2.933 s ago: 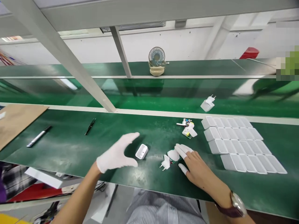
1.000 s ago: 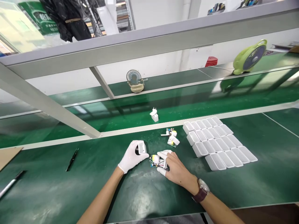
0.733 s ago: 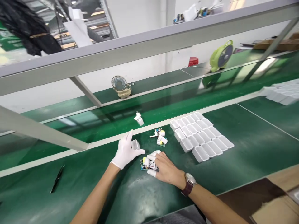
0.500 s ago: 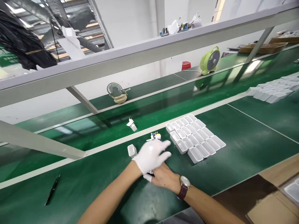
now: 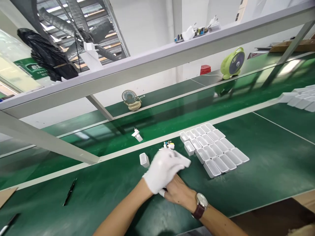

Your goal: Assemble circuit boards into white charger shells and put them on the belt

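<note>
My left hand (image 5: 164, 168), in a white glove, reaches to the right across my right hand (image 5: 178, 193) and covers its fingers. The gloved fingers point toward the block of white casings (image 5: 214, 149); they blur into something white at their tips, so I cannot tell whether they hold anything. My right hand, bare with a wristwatch (image 5: 200, 205), rests on the green bench; only one white-capped fingertip shows under the glove. A single white casing (image 5: 144, 159) stands upright just left of the glove. A small cluster of charger parts (image 5: 168, 145) lies just beyond the glove.
A white charger plug (image 5: 136, 134) lies on the conveyor belt behind the bench. A black pen (image 5: 69, 191) lies far left. Two small fans (image 5: 131, 100) (image 5: 232, 62) stand on the far ledge. More white casings (image 5: 299, 98) sit at the right edge. An overhead shelf (image 5: 157, 60) crosses above.
My left hand let go of the single casing, left it standing, and swung right over my right hand. The circuit board under my right fingers is now hidden. The view shifted slightly.
</note>
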The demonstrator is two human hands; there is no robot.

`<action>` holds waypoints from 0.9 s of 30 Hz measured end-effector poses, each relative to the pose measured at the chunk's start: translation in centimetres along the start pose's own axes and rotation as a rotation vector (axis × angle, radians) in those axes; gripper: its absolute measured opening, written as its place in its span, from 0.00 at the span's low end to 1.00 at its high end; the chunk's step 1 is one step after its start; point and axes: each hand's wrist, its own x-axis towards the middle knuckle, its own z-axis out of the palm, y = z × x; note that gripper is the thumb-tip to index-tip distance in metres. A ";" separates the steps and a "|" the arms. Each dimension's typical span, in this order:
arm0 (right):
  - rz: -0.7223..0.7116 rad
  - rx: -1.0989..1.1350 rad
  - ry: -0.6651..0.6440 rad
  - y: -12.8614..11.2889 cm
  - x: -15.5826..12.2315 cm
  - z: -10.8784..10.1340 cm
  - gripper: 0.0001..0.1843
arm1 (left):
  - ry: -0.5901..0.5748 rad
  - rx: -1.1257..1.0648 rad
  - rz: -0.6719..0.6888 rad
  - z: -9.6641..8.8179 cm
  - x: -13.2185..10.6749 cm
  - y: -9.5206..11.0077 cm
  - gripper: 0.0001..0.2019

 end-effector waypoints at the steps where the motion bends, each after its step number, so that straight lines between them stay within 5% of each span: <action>1: -0.022 -0.025 0.010 -0.2 0.1 -0.4 0.20 | 0.073 0.030 -0.047 -1.9 -1.5 -0.4 0.08; 3: -0.063 -0.063 0.019 -0.5 0.3 -1.0 0.21 | 0.322 0.141 -0.144 -5.1 -4.7 -1.5 0.05; 6: -0.085 -0.079 0.000 -0.7 0.3 -1.4 0.20 | 0.374 0.146 -0.354 -6.8 -9.8 -3.6 0.04; 12: -0.057 -0.012 -0.033 0.5 -0.1 -1.0 0.22 | 0.204 0.129 -0.438 -0.8 -16.6 -6.0 0.05; 15: 0.028 0.091 0.025 1.1 -0.5 -1.5 0.24 | 0.200 0.009 -0.472 0.5 -17.8 -6.3 0.12; 21: 0.260 0.297 0.128 0.5 -1.7 -3.7 0.27 | 0.125 -0.278 -0.476 -0.3 -19.4 -8.7 0.51; 23: 0.256 0.328 0.148 -0.2 -2.0 -4.1 0.26 | 0.080 -0.257 -0.397 0.3 -18.8 -9.4 0.47; 27: 0.194 0.361 0.139 -2.1 -2.3 -4.6 0.27 | 0.089 -0.258 -0.278 2.3 -15.7 -8.5 0.25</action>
